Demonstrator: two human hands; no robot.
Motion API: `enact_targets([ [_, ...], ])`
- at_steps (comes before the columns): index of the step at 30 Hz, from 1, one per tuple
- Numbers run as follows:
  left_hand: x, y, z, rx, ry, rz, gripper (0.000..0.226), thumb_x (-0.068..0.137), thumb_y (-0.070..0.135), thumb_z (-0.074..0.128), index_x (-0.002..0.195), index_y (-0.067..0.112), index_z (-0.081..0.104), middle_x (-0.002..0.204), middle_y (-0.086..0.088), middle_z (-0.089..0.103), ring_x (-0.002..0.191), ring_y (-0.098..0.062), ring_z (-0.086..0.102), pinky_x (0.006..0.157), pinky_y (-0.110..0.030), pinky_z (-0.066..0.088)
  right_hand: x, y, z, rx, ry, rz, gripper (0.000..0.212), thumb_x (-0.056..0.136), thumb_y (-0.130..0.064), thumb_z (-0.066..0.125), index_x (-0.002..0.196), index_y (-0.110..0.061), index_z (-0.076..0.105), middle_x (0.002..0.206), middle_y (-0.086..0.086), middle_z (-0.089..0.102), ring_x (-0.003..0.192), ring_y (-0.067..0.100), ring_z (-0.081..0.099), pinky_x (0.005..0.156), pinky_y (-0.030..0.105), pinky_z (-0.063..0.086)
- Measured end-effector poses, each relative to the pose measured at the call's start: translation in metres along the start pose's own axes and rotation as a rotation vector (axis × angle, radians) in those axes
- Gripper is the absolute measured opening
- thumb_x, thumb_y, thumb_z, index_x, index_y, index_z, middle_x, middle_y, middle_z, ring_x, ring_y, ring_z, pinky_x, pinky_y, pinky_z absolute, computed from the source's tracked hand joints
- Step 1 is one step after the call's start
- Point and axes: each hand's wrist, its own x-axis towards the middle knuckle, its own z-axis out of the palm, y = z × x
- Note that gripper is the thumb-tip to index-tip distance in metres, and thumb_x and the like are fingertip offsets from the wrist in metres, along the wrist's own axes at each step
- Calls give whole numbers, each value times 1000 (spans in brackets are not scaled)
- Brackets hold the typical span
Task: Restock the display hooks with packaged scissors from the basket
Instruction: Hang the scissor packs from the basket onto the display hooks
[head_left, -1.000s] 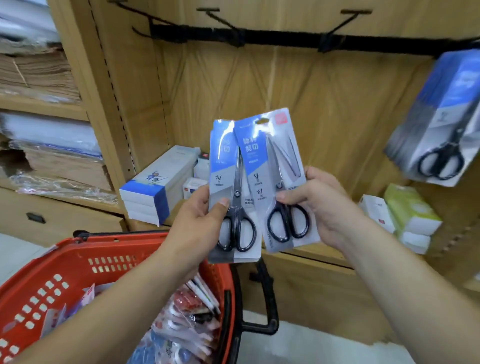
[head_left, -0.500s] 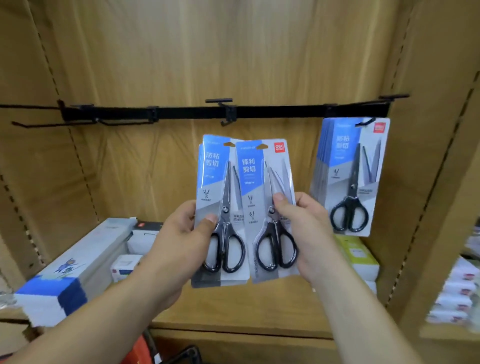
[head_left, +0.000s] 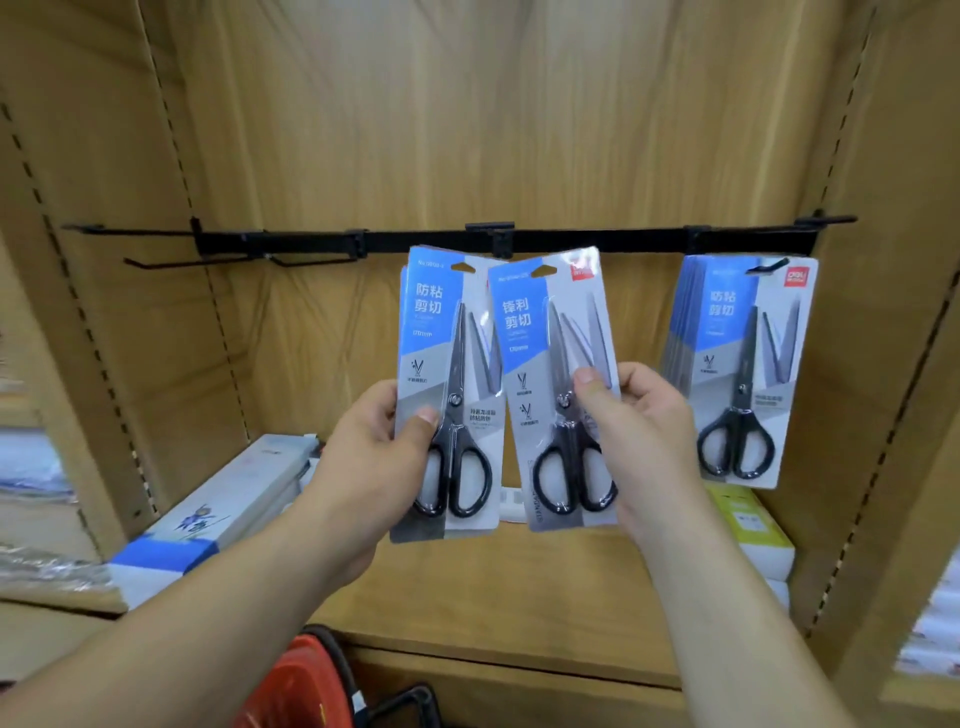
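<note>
Head view, left to right: empty hooks (head_left: 171, 264) are projecting from the black rail (head_left: 597, 241) at the frame's left. The left hand (head_left: 363, 467) is gripping the left scissors pack (head_left: 436, 312), apparently more than one deep, at its lower left edge, thumb across the front. The right hand (head_left: 649, 441) is pinching the right scissors pack (head_left: 524, 322) by its right edge, thumb over the blades. Both packs are standing upright at centre frame, the right one leaning slightly left, with hang holes uppermost, well above each grip and just below the rail. The centre hook (head_left: 501, 244) is sitting just above and between them, judged nearest the right hand's pack. Hanging packs (head_left: 743, 364) are occupying the right-hand hook. The basket (head_left: 301, 686) is showing at the bottom edge.
</note>
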Motion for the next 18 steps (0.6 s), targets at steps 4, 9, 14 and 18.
enact_targets([
  [4,1,-1,-14,0,59,-5,17,111,17,50,115,23,65,99,7,81,86,-9,77,62,-19,55,-1,2,16,-14,-19,-34,15,103,-17,68,87,-16,66,68,-11,70,60,4,60,60,18,49],
  [9,7,0,-34,-8,111,-2,17,111,20,51,114,27,66,99,10,81,87,-11,78,68,-26,56,-3,2,39,4,-41,-10,14,104,-18,67,91,-14,67,73,-6,74,66,6,66,63,21,54],
  [14,9,-4,-47,-18,116,-18,16,111,22,51,115,25,66,100,7,81,89,-15,78,73,-31,56,-4,6,56,-3,-42,34,20,103,-26,70,95,-7,69,82,9,75,75,16,64,74,34,55],
  [18,10,-14,-54,-22,124,-38,17,110,22,51,115,26,67,100,6,81,92,-18,77,80,-37,58,-3,13,66,33,-24,73,29,102,-28,71,98,-1,64,85,14,73,77,21,64,78,40,55],
])
